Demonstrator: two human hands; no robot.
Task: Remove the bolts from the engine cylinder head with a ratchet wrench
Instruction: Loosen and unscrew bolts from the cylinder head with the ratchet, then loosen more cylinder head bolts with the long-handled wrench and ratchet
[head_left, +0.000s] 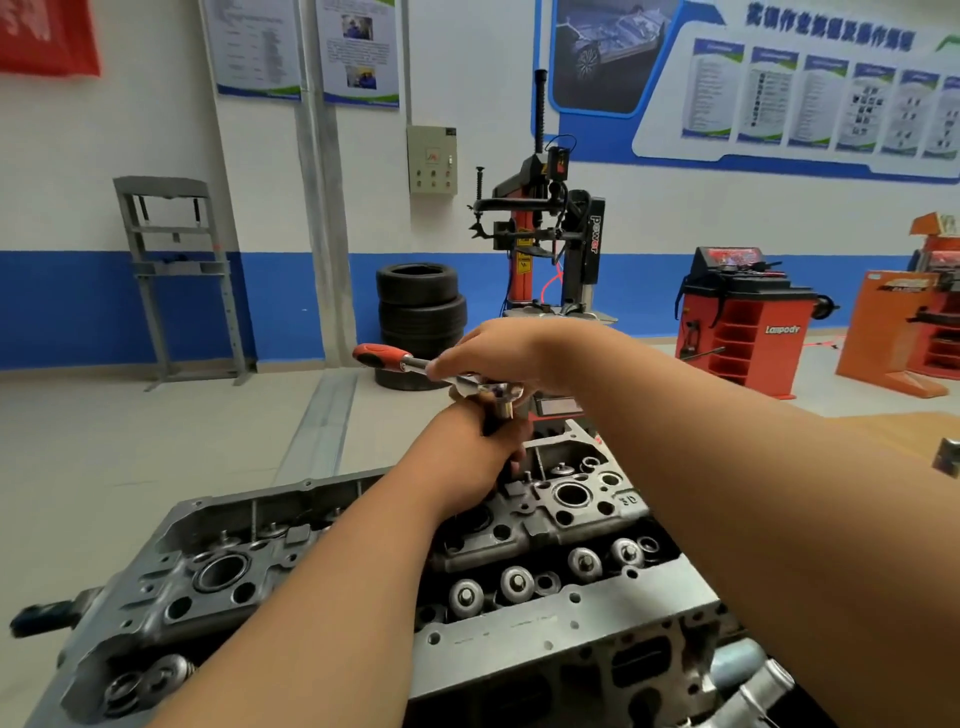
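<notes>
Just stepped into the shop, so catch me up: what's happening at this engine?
A person is working on the cylinder head. Their right hand holds the ratchet wrench near its head, while the left hand grips the extension below it, over the far end of the casting. What it turns is hidden by that hand.

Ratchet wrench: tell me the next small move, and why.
Likely slide the right hand out along the ratchet wrench to its red handle, then swing it. That hand grips near the wrench's head, where leverage is poor, while the left hand grips the extension below it, upright at the far end of the cylinder head.
</notes>
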